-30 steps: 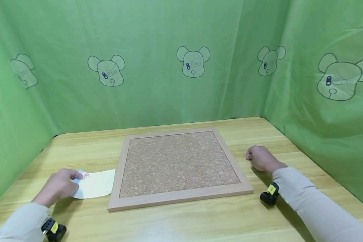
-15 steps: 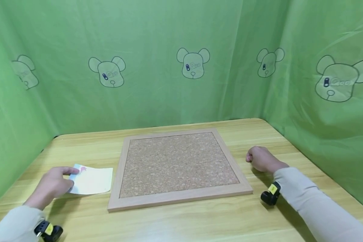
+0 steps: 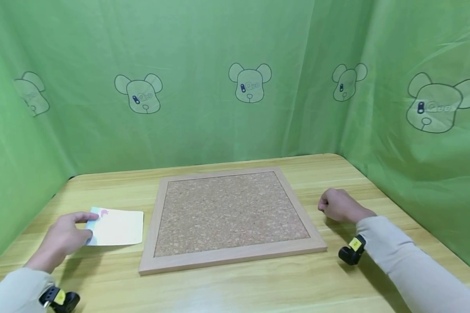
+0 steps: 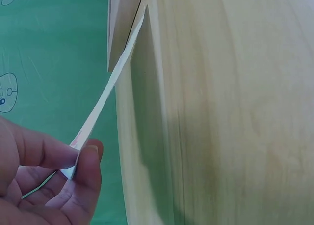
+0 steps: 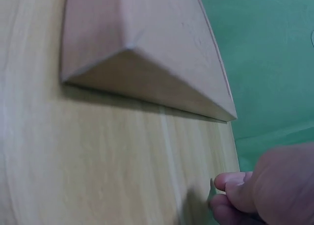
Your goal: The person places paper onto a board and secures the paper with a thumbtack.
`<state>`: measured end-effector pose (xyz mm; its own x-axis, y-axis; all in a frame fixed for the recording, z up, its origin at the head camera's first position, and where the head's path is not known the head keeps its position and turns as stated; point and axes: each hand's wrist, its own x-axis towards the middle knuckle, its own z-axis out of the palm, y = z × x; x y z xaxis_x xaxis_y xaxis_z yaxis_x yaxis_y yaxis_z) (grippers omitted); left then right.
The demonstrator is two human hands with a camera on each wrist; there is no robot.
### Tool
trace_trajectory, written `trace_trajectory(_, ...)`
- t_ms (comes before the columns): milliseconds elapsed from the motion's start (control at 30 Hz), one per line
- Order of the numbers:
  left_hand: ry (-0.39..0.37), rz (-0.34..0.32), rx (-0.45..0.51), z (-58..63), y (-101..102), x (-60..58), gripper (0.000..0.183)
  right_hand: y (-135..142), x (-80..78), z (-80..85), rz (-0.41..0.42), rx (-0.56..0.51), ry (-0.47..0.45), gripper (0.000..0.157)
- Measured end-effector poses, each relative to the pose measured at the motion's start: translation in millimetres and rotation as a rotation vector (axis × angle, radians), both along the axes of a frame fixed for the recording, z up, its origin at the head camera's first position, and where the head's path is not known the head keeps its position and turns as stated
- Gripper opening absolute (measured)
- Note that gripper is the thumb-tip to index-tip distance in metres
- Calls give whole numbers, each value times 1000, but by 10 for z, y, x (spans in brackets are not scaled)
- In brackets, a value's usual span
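Observation:
My left hand point(image 3: 64, 234) pinches a pale rectangular card point(image 3: 119, 228) by its left edge, thumb below and fingers above. A pink and light-blue print marks that end. The left wrist view shows the card point(image 4: 110, 90) nearly edge-on, slanting over the table with its shadow below. Left of the wood-framed cork board point(image 3: 233, 208), the card overlaps nothing of it. My right hand point(image 3: 340, 205) rests curled beyond the board's right side. Close up, the thumb and fingers point(image 5: 235, 185) meet, with a thin green sliver beside the fingertips; I cannot tell what it is.
The board lies flat on a light wooden table point(image 3: 235, 287), its raised frame edge point(image 5: 147, 80) near my right hand. Green curtains point(image 3: 196, 130) with bear-head drawings enclose the back and both sides. A black wrist camera point(image 3: 60, 300) sits under my left sleeve.
My left hand has drawn back left and slightly up with the card, opening a gap between the card and the board's frame. The right hand stays put.

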<state>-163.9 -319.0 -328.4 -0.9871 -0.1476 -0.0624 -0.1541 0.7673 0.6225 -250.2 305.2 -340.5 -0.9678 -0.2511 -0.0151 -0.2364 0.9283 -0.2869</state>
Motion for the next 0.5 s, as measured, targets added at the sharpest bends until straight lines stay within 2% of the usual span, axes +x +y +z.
trace_trajectory(267, -13, 8, 24, 49, 25, -1, 60, 26, -4, -18, -10, -47, 12, 21)
trace_trajectory(500, -12, 16, 39, 86, 71, 0, 63, 35, -22, -50, -40, -74, 46, 13)
